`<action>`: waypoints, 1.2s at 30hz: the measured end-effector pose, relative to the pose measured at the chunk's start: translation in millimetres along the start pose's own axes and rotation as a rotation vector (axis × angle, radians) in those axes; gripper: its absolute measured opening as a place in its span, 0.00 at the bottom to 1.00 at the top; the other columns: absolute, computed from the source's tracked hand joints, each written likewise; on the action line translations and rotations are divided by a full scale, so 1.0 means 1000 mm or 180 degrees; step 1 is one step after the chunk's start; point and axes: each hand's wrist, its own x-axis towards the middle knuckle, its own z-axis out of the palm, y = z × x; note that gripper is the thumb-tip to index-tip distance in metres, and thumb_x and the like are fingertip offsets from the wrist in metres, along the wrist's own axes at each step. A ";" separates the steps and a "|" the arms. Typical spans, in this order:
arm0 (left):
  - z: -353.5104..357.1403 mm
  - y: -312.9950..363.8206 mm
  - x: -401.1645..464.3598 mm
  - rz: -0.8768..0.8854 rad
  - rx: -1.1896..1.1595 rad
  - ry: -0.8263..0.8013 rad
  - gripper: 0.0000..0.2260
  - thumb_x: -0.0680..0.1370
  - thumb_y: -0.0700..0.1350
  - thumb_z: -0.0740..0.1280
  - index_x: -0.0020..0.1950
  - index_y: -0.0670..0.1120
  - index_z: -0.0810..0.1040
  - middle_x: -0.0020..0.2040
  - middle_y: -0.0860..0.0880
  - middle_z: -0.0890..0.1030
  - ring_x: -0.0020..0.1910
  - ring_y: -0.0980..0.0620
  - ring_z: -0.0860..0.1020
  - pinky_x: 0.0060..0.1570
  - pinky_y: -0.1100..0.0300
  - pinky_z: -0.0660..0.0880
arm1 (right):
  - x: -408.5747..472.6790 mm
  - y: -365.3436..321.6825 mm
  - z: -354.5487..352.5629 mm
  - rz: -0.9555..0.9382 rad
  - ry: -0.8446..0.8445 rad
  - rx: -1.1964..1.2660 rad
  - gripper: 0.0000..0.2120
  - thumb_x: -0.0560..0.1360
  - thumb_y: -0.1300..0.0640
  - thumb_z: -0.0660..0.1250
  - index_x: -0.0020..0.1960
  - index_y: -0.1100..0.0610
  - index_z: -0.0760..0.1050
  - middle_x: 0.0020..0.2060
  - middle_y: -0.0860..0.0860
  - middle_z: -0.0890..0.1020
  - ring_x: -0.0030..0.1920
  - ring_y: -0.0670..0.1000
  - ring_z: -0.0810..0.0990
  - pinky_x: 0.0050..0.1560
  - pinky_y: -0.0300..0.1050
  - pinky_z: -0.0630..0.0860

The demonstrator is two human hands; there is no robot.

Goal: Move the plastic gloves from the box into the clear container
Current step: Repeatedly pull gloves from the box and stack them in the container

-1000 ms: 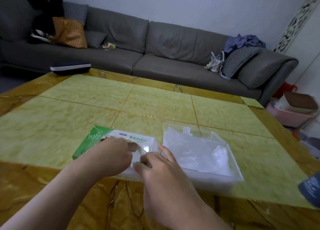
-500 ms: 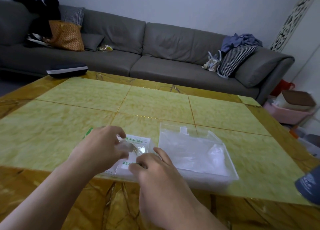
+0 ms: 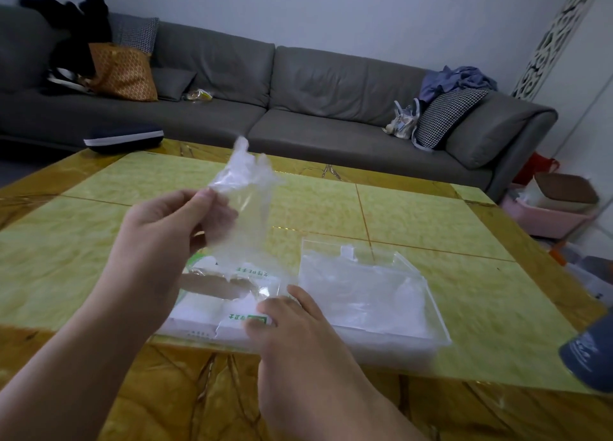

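Near the six o'clock edge of the yellow marbled surface [image 3: 431, 215] lies the white and green box [image 3: 212, 311], its top torn open in a ragged slot, with the clear container [image 3: 368, 294] touching it at its three o'clock side. Above the box, the left hand [image 3: 166, 238] is raised off the surface and pinches a thin plastic glove [image 3: 242, 195] between thumb and curled fingers; the glove stands up toward twelve o'clock, crumpled and translucent, its lower end hanging down to the box's opening. At the box's near right corner, the right hand [image 3: 292, 338] presses down with straight fingers on the box top, holding nothing. Inside the container lies more filmy clear plastic. Beyond the surface, at twelve o'clock, runs a grey sofa [image 3: 298, 109] with cushions and clothes on it.
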 end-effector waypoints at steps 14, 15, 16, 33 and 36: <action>0.033 -0.006 -0.026 -0.0737 -0.0767 -0.0342 0.13 0.79 0.46 0.69 0.56 0.38 0.83 0.46 0.40 0.86 0.39 0.44 0.85 0.35 0.55 0.83 | -0.011 0.007 -0.037 0.0886 0.1438 0.2529 0.16 0.74 0.39 0.75 0.52 0.48 0.78 0.49 0.44 0.82 0.55 0.48 0.82 0.54 0.48 0.79; 0.037 -0.006 -0.029 -0.0696 -0.0757 -0.0403 0.13 0.78 0.46 0.70 0.56 0.37 0.82 0.46 0.40 0.85 0.39 0.44 0.84 0.36 0.55 0.83 | -0.011 0.008 -0.040 0.0842 0.1501 0.2682 0.10 0.77 0.46 0.75 0.49 0.51 0.80 0.46 0.47 0.84 0.51 0.50 0.83 0.53 0.51 0.80; 0.040 -0.008 -0.030 -0.0634 -0.0725 -0.0431 0.14 0.77 0.47 0.71 0.56 0.37 0.81 0.46 0.39 0.84 0.40 0.43 0.83 0.37 0.53 0.83 | -0.011 0.012 -0.044 0.0847 0.1559 0.2850 0.05 0.79 0.53 0.73 0.46 0.53 0.80 0.43 0.49 0.84 0.47 0.51 0.84 0.52 0.55 0.81; 0.055 -0.017 -0.038 -0.0143 -0.0051 -0.0369 0.10 0.79 0.49 0.72 0.51 0.41 0.81 0.39 0.47 0.84 0.38 0.52 0.82 0.34 0.64 0.77 | -0.016 0.047 -0.055 0.1283 0.1859 0.3404 0.11 0.84 0.53 0.67 0.52 0.52 0.88 0.45 0.48 0.89 0.51 0.50 0.87 0.60 0.55 0.82; 0.052 -0.017 -0.035 -0.0503 -0.0419 -0.0807 0.18 0.76 0.48 0.75 0.56 0.34 0.82 0.48 0.37 0.86 0.48 0.42 0.86 0.51 0.55 0.81 | -0.016 0.054 -0.056 0.1386 0.1848 0.3631 0.08 0.81 0.55 0.72 0.46 0.54 0.89 0.44 0.50 0.89 0.52 0.50 0.87 0.63 0.54 0.79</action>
